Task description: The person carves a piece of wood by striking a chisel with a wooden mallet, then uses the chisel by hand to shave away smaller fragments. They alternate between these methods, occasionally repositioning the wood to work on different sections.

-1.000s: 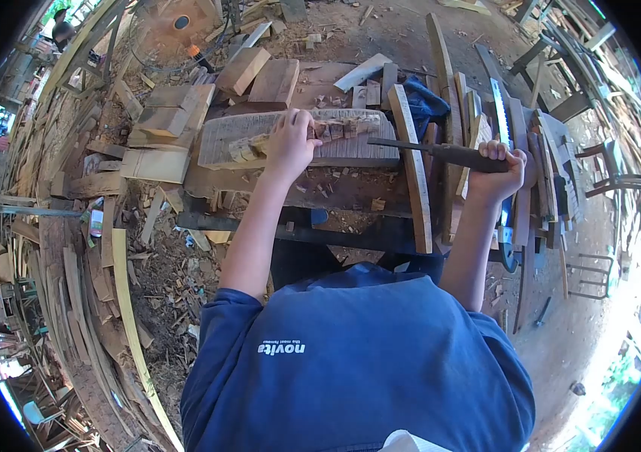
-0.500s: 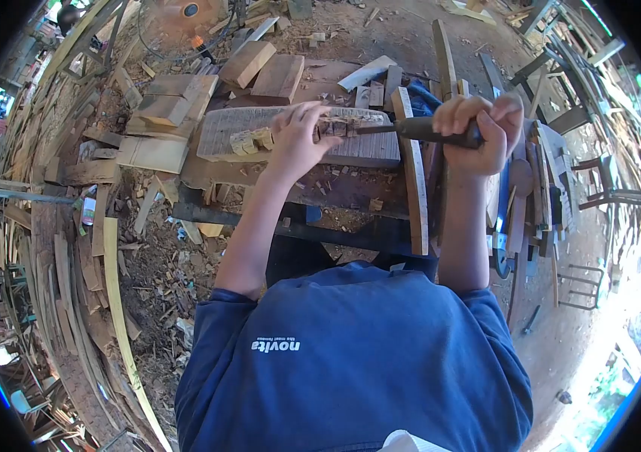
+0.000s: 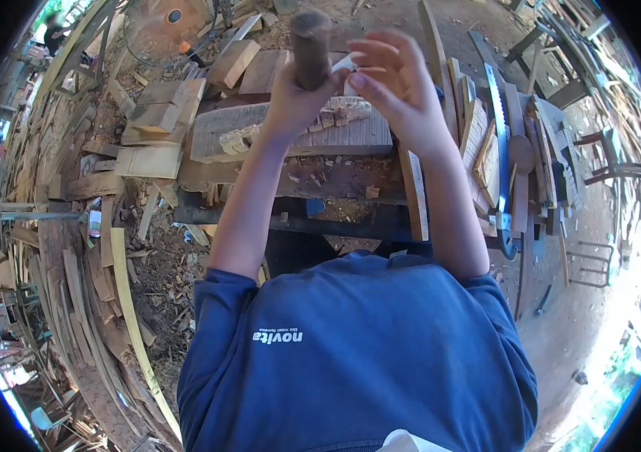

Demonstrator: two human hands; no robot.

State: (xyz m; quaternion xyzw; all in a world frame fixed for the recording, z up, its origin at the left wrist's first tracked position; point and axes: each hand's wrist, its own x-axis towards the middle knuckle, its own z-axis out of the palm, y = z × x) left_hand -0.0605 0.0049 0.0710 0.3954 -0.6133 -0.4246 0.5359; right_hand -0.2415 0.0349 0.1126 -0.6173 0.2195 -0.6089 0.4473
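My left hand [image 3: 298, 102] is closed around the dark handle [image 3: 310, 51] of a chisel, which points up toward me; its blade is hidden. Close by on the right, my right hand [image 3: 403, 94] has its fingers apart and partly curled, a bit blurred, and I see nothing in it. Beneath both hands lies a notched, carved strip of wood [image 3: 347, 113], its middle covered by my left wrist. It rests on a thick grey board [image 3: 320, 142].
Wood blocks [image 3: 234, 63] and stacked offcuts [image 3: 158, 109] sit at the left and back of the bench. Long wood strips and a blue-edged handsaw [image 3: 499, 135] stand at the right. Chips and scraps cover the ground at left.
The chisel has passed from my right hand to my left and now stands upright, off the carved strip. My right hand has moved left and its fingers have opened.
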